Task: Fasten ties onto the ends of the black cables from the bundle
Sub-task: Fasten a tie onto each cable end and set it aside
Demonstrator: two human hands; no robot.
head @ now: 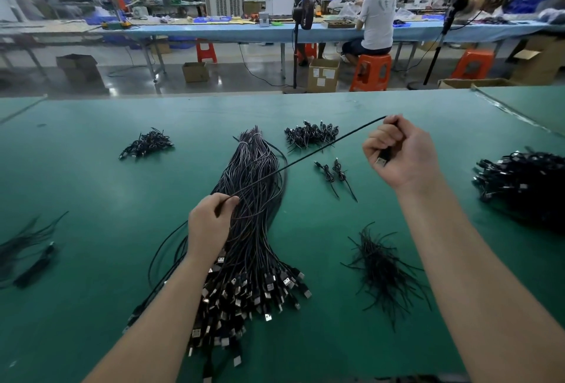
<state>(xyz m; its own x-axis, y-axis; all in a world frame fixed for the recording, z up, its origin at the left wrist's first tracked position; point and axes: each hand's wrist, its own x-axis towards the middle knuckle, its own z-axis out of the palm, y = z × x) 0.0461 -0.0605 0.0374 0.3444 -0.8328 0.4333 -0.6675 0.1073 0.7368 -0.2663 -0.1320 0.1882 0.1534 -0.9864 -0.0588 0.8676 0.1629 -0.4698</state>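
A big bundle of black cables (253,199) with USB plugs at its near end lies in the middle of the green table (107,168). One black cable (308,157) stretches taut above it between my two hands. My left hand (211,220) pinches the cable's lower end over the bundle. My right hand (400,153) is raised at the right, fingers curled round the cable's USB-plug end, with the plug poking out below the fist. A loose heap of black ties (382,266) lies below my right forearm.
Two tied cables (334,173) lie right of the bundle. Piles of coiled cables sit at the far left (146,144), far middle (310,135) and right edge (522,183). More loose cables (27,248) lie at the left edge. A person sits at a bench behind.
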